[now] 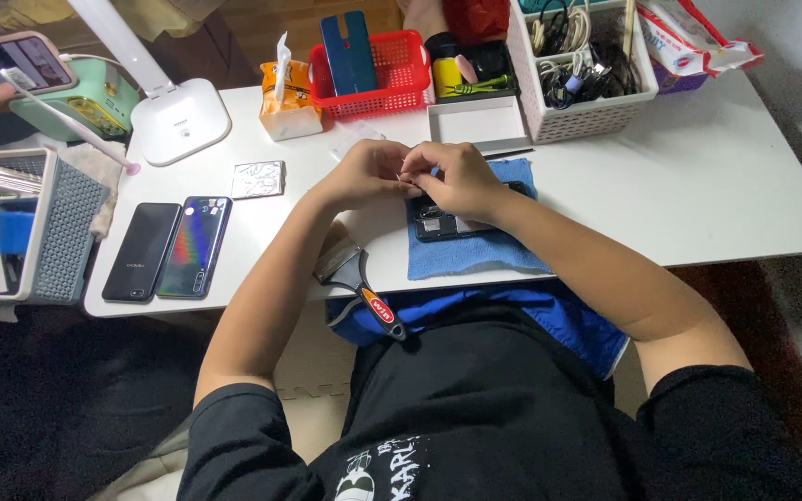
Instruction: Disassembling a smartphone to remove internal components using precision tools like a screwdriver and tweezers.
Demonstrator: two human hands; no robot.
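Sitting at a white table (pixel 698 186) over dark flooring: grey basket (pixel 58 232) far left, two phones (pixel 169 249) lying flat, white lamp (pixel 178 116), red basket (pixel 373 70). Left hand (pixel 364 174) and right hand (pixel 457 176) meet with fingers curled tight, pinching at an opened phone (pixel 438 223) on a blue cloth (pixel 471 250); can't tell what's pinched.

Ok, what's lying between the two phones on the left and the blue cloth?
A brush with a black and red handle lies there on the white table, below the left hand. Head view shows it.
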